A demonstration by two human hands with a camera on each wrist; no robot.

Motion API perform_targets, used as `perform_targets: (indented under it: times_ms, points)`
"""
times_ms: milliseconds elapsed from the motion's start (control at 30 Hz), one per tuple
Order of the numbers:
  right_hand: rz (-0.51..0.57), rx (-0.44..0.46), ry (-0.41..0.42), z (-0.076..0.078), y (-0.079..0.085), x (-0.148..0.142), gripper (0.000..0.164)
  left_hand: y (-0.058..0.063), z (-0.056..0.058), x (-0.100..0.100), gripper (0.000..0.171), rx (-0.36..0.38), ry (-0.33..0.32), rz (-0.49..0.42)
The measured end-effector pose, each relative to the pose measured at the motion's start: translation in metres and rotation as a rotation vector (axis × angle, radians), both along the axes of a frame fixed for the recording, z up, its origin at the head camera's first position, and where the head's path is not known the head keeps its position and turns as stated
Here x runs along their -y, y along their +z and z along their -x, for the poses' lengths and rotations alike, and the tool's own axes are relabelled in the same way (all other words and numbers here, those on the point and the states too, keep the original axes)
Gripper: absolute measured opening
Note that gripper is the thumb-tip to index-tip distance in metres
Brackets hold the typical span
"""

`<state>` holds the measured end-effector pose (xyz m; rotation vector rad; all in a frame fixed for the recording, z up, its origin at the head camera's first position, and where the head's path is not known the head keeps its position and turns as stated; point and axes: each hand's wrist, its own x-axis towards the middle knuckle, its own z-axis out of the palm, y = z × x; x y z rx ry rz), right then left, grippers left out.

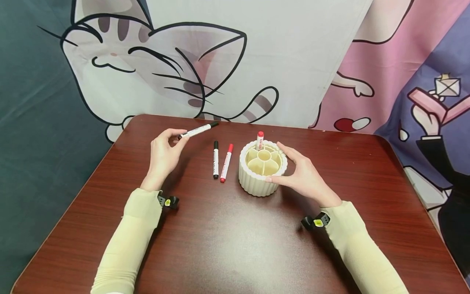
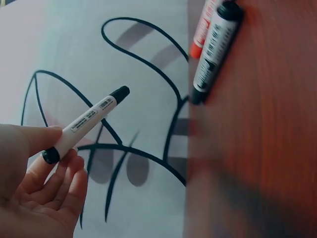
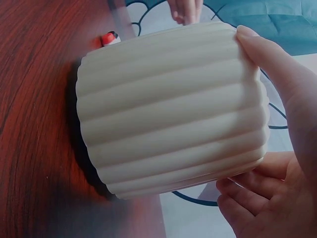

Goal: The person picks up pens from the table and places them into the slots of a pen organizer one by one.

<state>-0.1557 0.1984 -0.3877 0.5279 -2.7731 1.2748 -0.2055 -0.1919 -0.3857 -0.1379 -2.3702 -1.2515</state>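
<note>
Between thumb and fingers, my left hand [image 1: 166, 153] pinches a white marker with black ends [image 1: 198, 130] near one end, above the table's far left part. The left wrist view shows that same marker [image 2: 89, 123] slanting up from the thumb. My right hand [image 1: 306, 175] holds the ribbed cream pen holder [image 1: 257, 185] by its right side, thumb at the front rim and fingers behind. Divided compartments show inside the holder, and a red-capped marker [image 1: 260, 140] stands in a back one. In the right wrist view the ribbed wall [image 3: 168, 114] hides most of the inside.
Left of the holder, a black-capped marker [image 1: 216, 160] and a red-capped marker [image 1: 227, 163] lie side by side on the brown table [image 1: 235, 245]. Behind the table's far edge hangs a cloth printed with a cartoon cat [image 1: 165, 61].
</note>
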Motion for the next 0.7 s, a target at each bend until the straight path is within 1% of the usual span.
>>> perform_targets:
  times_ms: [167, 400, 533, 633, 700]
  points:
    - [0.007, 0.004, 0.002, 0.0, -0.001, 0.0, 0.105, 0.008, -0.003, -0.01, 0.02, -0.068, -0.024, -0.047]
    - [0.019, 0.006, 0.003, 0.0, -0.001, -0.001, 0.105, 0.017, -0.011, -0.023, 0.021, -0.114, -0.067, -0.087]
    - [0.014, -0.007, 0.006, 0.0, -0.001, -0.001, 0.104, 0.022, -0.015, -0.03, 0.021, -0.141, -0.094, -0.151]
    - [0.013, -0.005, 0.007, 0.001, -0.001, -0.001, 0.104, 0.03, -0.023, -0.039, 0.021, -0.161, -0.113, -0.208]
    - [0.014, 0.003, 0.006, 0.001, -0.002, -0.001, 0.104, 0.039, -0.031, -0.046, 0.022, -0.176, -0.133, -0.246]
